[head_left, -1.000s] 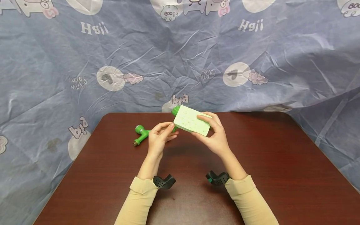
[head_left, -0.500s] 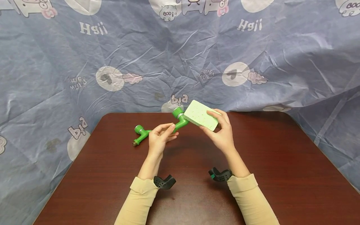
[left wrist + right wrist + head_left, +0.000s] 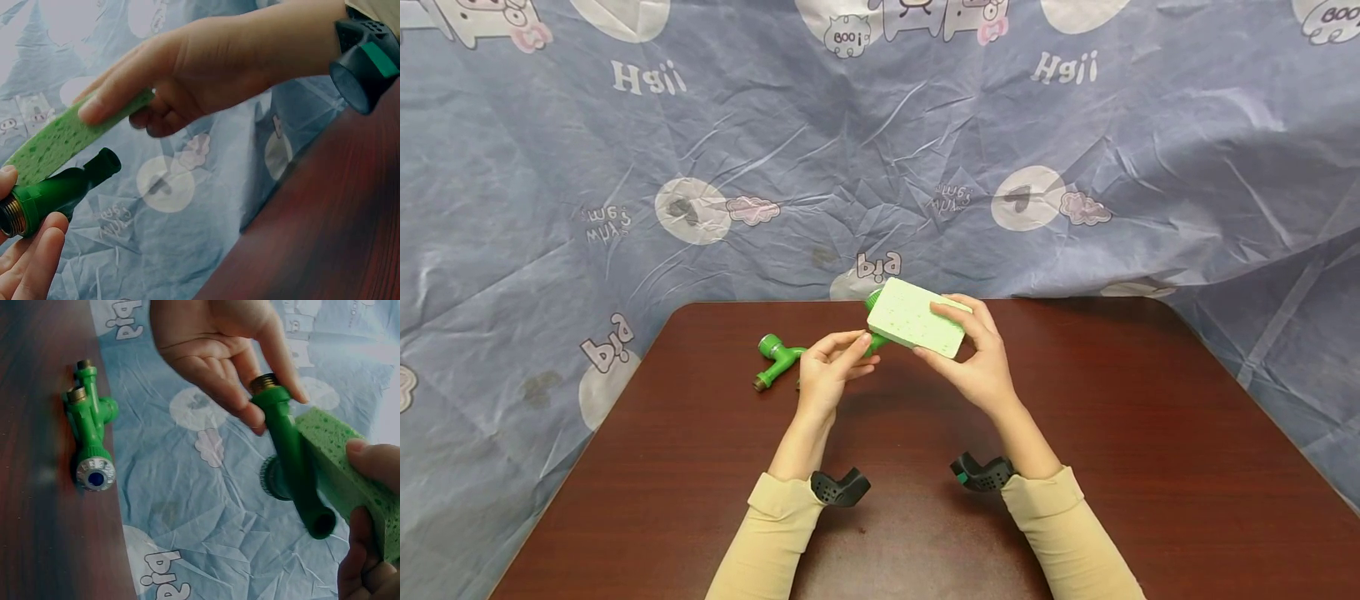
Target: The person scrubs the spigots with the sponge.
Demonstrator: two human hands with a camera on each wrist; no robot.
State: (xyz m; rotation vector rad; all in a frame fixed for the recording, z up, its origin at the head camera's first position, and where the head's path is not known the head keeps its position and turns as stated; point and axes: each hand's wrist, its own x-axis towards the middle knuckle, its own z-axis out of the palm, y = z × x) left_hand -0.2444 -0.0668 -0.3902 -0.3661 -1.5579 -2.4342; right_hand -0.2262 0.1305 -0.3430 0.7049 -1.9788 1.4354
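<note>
My left hand pinches a green plastic tap by its brass-threaded end, holding it up over the table. In my right hand is a light green sponge, gripped between thumb and fingers. The sponge lies along the side of the tap's body, and in the head view it covers most of the tap, leaving part of the ribbed knob showing. From the left wrist, the sponge appears just above the tap, with the spout pointing away from my left hand.
Two more green taps with brass threads lie on the dark red-brown table; one tap shows left of my left hand, the other tap is mostly hidden behind it in the head view. A blue-grey printed cloth hangs behind the table.
The sponge moved right and up, uncovering the tap's knob, then came back left and down over it. My left hand stays nearly in place with the tap.
</note>
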